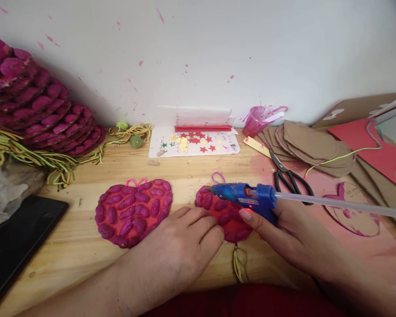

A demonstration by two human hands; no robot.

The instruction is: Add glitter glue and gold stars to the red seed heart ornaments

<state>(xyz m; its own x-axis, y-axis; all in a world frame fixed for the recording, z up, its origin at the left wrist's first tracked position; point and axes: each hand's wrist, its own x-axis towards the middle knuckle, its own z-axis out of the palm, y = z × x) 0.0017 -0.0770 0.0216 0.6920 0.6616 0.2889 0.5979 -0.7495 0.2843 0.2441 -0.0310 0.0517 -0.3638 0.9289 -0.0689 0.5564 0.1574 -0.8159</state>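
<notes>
My right hand is wrapped round a blue hot glue gun, its thumb along the side near a small red light. A long glue stick sticks out of its back. The gun's nozzle lies over the upper left of a red ornament covered with magenta pieces like peanut shells. The fingers of my left hand are curled at this ornament's left edge, their tips hidden. It has a purple loop on top and a yellow-green tassel below. A similar heart-shaped ornament lies left of my left hand.
At the back left leans a stack of magenta ornaments with tassels. A black phone lies front left. Star cutouts rest on paper at the back. A pink-stained cup, scissors and cardboard pieces are at right.
</notes>
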